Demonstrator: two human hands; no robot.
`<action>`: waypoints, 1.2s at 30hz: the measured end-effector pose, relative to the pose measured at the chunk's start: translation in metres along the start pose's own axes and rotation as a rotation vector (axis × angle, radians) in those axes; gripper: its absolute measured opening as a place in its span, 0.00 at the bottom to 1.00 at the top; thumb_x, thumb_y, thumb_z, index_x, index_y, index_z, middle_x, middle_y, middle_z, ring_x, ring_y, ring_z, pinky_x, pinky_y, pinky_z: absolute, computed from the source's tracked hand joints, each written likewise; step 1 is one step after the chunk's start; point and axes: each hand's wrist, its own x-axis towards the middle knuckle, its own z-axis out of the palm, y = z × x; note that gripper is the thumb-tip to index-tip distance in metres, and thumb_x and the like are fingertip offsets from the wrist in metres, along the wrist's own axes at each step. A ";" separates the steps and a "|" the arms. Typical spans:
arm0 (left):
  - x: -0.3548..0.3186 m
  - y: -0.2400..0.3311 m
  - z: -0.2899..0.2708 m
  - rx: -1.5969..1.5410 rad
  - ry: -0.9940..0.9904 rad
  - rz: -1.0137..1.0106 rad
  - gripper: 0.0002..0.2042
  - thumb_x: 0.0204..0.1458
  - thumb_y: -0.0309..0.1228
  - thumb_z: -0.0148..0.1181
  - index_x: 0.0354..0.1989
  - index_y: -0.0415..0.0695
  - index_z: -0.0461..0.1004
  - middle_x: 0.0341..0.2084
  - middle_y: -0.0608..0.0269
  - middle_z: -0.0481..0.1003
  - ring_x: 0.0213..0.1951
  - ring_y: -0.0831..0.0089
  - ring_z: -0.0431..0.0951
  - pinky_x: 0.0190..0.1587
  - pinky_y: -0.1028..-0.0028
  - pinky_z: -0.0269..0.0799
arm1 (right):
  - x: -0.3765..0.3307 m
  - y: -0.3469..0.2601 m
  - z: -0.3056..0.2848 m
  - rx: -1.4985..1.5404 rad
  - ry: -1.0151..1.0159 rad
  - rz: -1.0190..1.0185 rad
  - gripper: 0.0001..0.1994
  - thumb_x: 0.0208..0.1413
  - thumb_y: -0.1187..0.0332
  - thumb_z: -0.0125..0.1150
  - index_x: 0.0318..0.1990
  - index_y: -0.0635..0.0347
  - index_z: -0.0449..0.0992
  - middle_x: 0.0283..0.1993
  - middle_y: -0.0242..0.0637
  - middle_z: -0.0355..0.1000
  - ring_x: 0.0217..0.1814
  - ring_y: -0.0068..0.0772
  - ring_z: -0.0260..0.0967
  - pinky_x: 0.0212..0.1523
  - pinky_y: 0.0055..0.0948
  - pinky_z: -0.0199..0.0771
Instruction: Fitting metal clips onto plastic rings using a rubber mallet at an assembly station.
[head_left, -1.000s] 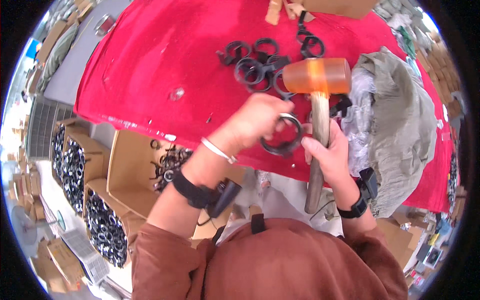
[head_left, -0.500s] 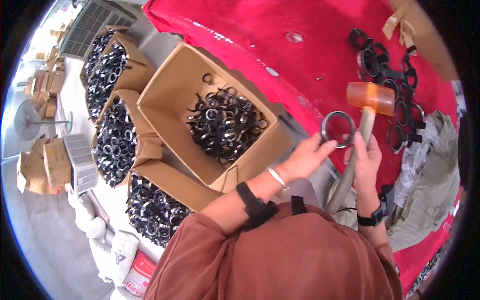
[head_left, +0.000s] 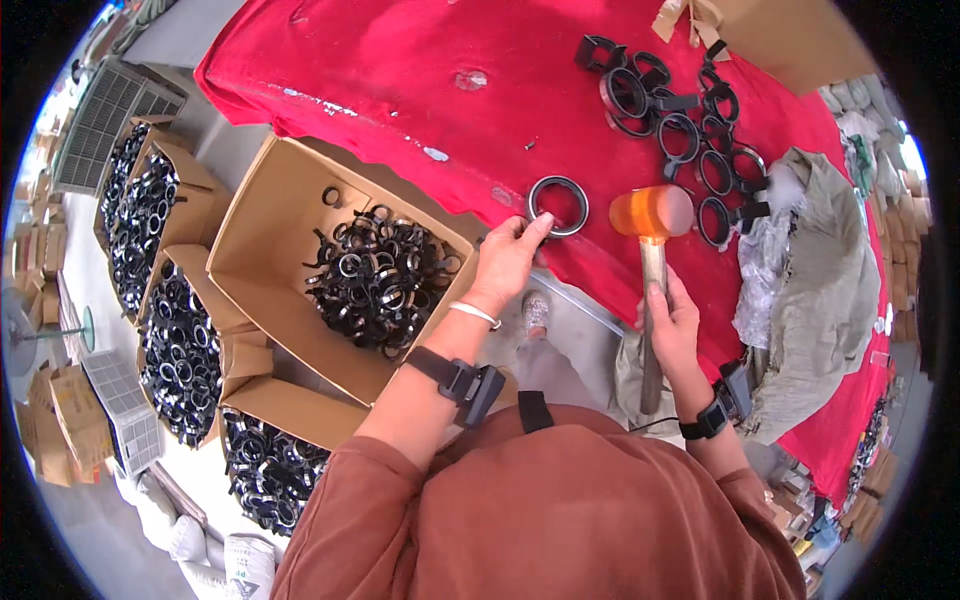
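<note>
The right hand (head_left: 672, 325) covers the middle of the mallet handle (head_left: 652, 370). The left hand's fingers (head_left: 535, 232) hide part of the ring's (head_left: 559, 205) rim. The worktop (head_left: 400, 90) runs past the picture's rim.

Ring (head_left: 559, 204) on table (head_left: 380, 70), mallet (head_left: 652, 230) just right; box of rings (head_left: 375, 275) left; clamps (head_left: 690, 130) seemingly behind

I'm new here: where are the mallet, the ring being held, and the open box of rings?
mallet (head_left: 651, 212), head view, orange head.
ring (head_left: 559, 205), head view, lower rim.
open box (head_left: 262, 215), head view, bare inner wall.

matt red cloth (head_left: 400, 70), seemingly rubber mallet head (head_left: 652, 212)
</note>
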 end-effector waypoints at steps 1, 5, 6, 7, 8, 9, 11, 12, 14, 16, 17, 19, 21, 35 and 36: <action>0.003 -0.006 -0.001 0.022 0.006 -0.010 0.23 0.55 0.50 0.51 0.28 0.38 0.71 0.16 0.58 0.71 0.22 0.72 0.72 0.29 0.70 0.67 | -0.003 -0.007 0.001 0.000 0.004 -0.003 0.23 0.60 0.67 0.51 0.61 0.63 0.59 0.25 0.27 0.65 0.22 0.15 0.61 0.22 0.18 0.64; -0.004 0.003 -0.005 0.062 0.013 0.015 0.24 0.56 0.51 0.50 0.27 0.38 0.70 0.13 0.58 0.70 0.20 0.71 0.70 0.27 0.68 0.66 | -0.033 -0.046 0.010 -0.128 -0.015 -0.274 0.24 0.59 0.72 0.48 0.63 0.66 0.57 0.28 0.30 0.68 0.23 0.16 0.62 0.25 0.18 0.66; -0.005 0.002 -0.005 0.060 0.012 0.013 0.24 0.56 0.51 0.50 0.27 0.38 0.70 0.13 0.58 0.70 0.20 0.71 0.70 0.27 0.68 0.66 | -0.040 -0.049 0.013 -0.146 0.027 -0.429 0.24 0.59 0.74 0.47 0.63 0.67 0.56 0.29 0.32 0.69 0.23 0.17 0.62 0.25 0.19 0.67; -0.005 0.003 -0.003 0.033 0.005 0.018 0.24 0.56 0.51 0.49 0.27 0.37 0.70 0.13 0.58 0.70 0.20 0.71 0.70 0.27 0.68 0.66 | -0.044 -0.044 0.013 -0.216 0.047 -0.529 0.24 0.57 0.76 0.47 0.62 0.70 0.56 0.31 0.35 0.70 0.24 0.17 0.64 0.27 0.19 0.68; -0.007 0.004 0.001 0.008 -0.009 0.022 0.24 0.56 0.51 0.49 0.26 0.37 0.69 0.13 0.57 0.70 0.20 0.70 0.70 0.27 0.68 0.66 | -0.048 -0.023 0.010 -0.254 0.043 -0.559 0.26 0.56 0.76 0.50 0.62 0.68 0.56 0.32 0.40 0.72 0.26 0.23 0.67 0.29 0.24 0.70; -0.006 0.005 0.006 0.002 -0.021 0.026 0.24 0.56 0.51 0.49 0.26 0.37 0.69 0.13 0.57 0.70 0.20 0.70 0.70 0.27 0.68 0.66 | -0.043 -0.006 0.013 -0.421 0.023 -0.598 0.25 0.56 0.75 0.51 0.62 0.67 0.57 0.35 0.44 0.73 0.29 0.27 0.70 0.32 0.27 0.71; 0.001 0.002 0.000 0.029 0.012 0.078 0.25 0.56 0.51 0.49 0.26 0.36 0.69 0.13 0.56 0.70 0.20 0.69 0.72 0.26 0.68 0.67 | -0.040 -0.008 0.021 -0.552 -0.068 -0.457 0.24 0.56 0.74 0.52 0.61 0.63 0.60 0.45 0.54 0.72 0.45 0.39 0.73 0.45 0.34 0.71; 0.006 0.002 -0.003 0.026 0.022 0.081 0.25 0.56 0.51 0.49 0.26 0.36 0.69 0.13 0.56 0.70 0.20 0.69 0.72 0.26 0.68 0.67 | -0.038 -0.017 0.019 -0.552 -0.075 -0.465 0.24 0.56 0.74 0.52 0.61 0.63 0.60 0.45 0.54 0.72 0.45 0.39 0.73 0.45 0.34 0.71; 0.007 0.003 -0.003 0.008 -0.011 0.031 0.24 0.56 0.51 0.50 0.26 0.37 0.69 0.14 0.55 0.70 0.20 0.69 0.73 0.27 0.68 0.68 | -0.039 -0.041 0.014 -0.407 -0.126 -0.222 0.24 0.57 0.74 0.51 0.62 0.63 0.60 0.51 0.54 0.70 0.52 0.38 0.71 0.48 0.33 0.70; 0.001 0.000 -0.004 0.026 0.031 0.050 0.25 0.54 0.51 0.51 0.26 0.36 0.70 0.15 0.55 0.72 0.21 0.68 0.74 0.28 0.68 0.68 | -0.036 -0.063 0.017 -0.319 -0.122 -0.407 0.24 0.56 0.75 0.51 0.62 0.63 0.60 0.53 0.53 0.69 0.55 0.34 0.68 0.52 0.29 0.68; -0.003 -0.004 -0.006 -0.002 0.045 0.000 0.26 0.54 0.52 0.52 0.26 0.35 0.70 0.15 0.55 0.72 0.21 0.68 0.74 0.28 0.68 0.68 | -0.034 -0.086 0.026 -0.299 -0.117 -0.381 0.24 0.56 0.75 0.51 0.62 0.64 0.60 0.53 0.53 0.69 0.53 0.36 0.70 0.50 0.30 0.69; 0.004 -0.013 -0.009 -0.106 -0.006 -0.083 0.27 0.52 0.53 0.53 0.27 0.32 0.71 0.17 0.54 0.73 0.22 0.67 0.74 0.28 0.68 0.69 | -0.018 -0.104 0.048 -0.289 -0.106 -0.370 0.24 0.56 0.74 0.51 0.62 0.64 0.60 0.53 0.53 0.69 0.51 0.38 0.71 0.49 0.31 0.70; 0.007 -0.016 -0.004 -0.133 -0.015 -0.086 0.27 0.52 0.53 0.53 0.27 0.32 0.71 0.18 0.53 0.73 0.23 0.67 0.74 0.29 0.68 0.69 | 0.006 -0.083 0.063 -0.452 -0.075 -0.656 0.25 0.56 0.73 0.52 0.62 0.61 0.60 0.46 0.55 0.72 0.43 0.49 0.74 0.42 0.40 0.73; 0.005 -0.011 0.001 -0.309 -0.091 -0.122 0.22 0.57 0.50 0.47 0.30 0.40 0.72 0.22 0.57 0.75 0.24 0.69 0.74 0.31 0.69 0.68 | 0.045 -0.095 0.036 -0.243 -0.285 -0.040 0.12 0.60 0.64 0.51 0.44 0.63 0.70 0.22 0.30 0.66 0.17 0.18 0.63 0.16 0.20 0.63; 0.006 -0.011 -0.001 -0.307 -0.094 -0.122 0.22 0.57 0.50 0.47 0.30 0.40 0.72 0.22 0.57 0.75 0.24 0.69 0.74 0.31 0.69 0.68 | 0.040 -0.110 0.029 -0.182 -0.254 -0.075 0.14 0.60 0.65 0.51 0.51 0.62 0.68 0.22 0.30 0.66 0.17 0.19 0.62 0.16 0.21 0.64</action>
